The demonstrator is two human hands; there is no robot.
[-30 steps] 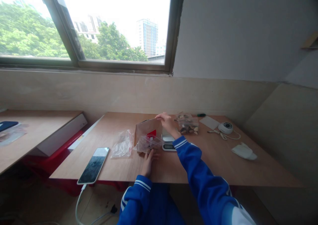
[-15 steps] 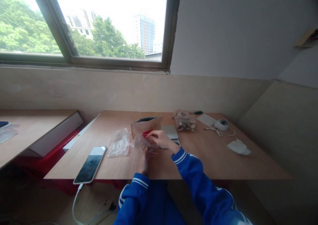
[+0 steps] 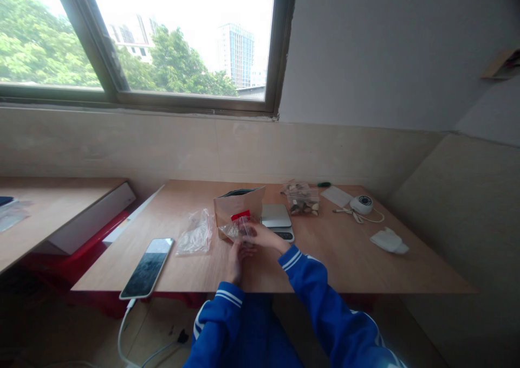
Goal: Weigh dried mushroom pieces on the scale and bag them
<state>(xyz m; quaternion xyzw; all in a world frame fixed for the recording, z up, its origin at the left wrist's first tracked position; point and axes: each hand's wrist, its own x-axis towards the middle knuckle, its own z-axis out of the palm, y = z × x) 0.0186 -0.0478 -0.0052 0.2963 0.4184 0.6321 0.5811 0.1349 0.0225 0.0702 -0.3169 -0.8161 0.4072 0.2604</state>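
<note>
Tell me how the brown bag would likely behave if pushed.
The brown bag may tip fairly easily, as it stands upright. Its walls look moderately stiff, since its mouth stands open. The thin rim suggests they could dent.

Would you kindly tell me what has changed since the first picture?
The right hand has let go of the top of the brown pouch and moved down to the clear bag in front of it, beside the left hand; whether it grips is unclear. The phone, scale and white camera stayed where they were.
</note>
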